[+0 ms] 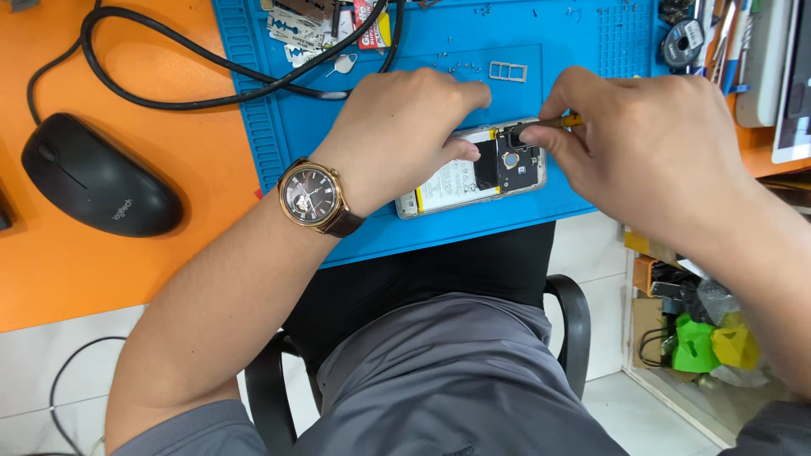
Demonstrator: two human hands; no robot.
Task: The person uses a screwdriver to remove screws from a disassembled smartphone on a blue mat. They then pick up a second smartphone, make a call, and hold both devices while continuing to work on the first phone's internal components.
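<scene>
— Head view, looking straight down: where are the two hands?

— Both meet over an opened phone lying face down on a blue mat, near the mat's front edge. The mat sits on an orange worktop. The phone's back is off, showing a pale battery and a dark board at its right end.

— What is the left hand doing?

— The left hand, with a gold-cased wristwatch on a brown strap, lies across the phone's left half. Its fingers curl down with the tips pressed on the phone's upper part, steadying it; the grip is closed on nothing else.

— And the right?

— The right hand pinches a slim tool with a yellow handle between thumb and fingers, the grip pressed together around it. The tool's tip meets the dark board near the phone's camera end.

— Anything else in frame?

— A black mouse lies on the worktop well to the left, its black cable looping onto the mat. A small metal card tray rests on the mat just above the phone, with tiny screws scattered near it. Below, the person's grey clothing and a black chair arm show.
</scene>
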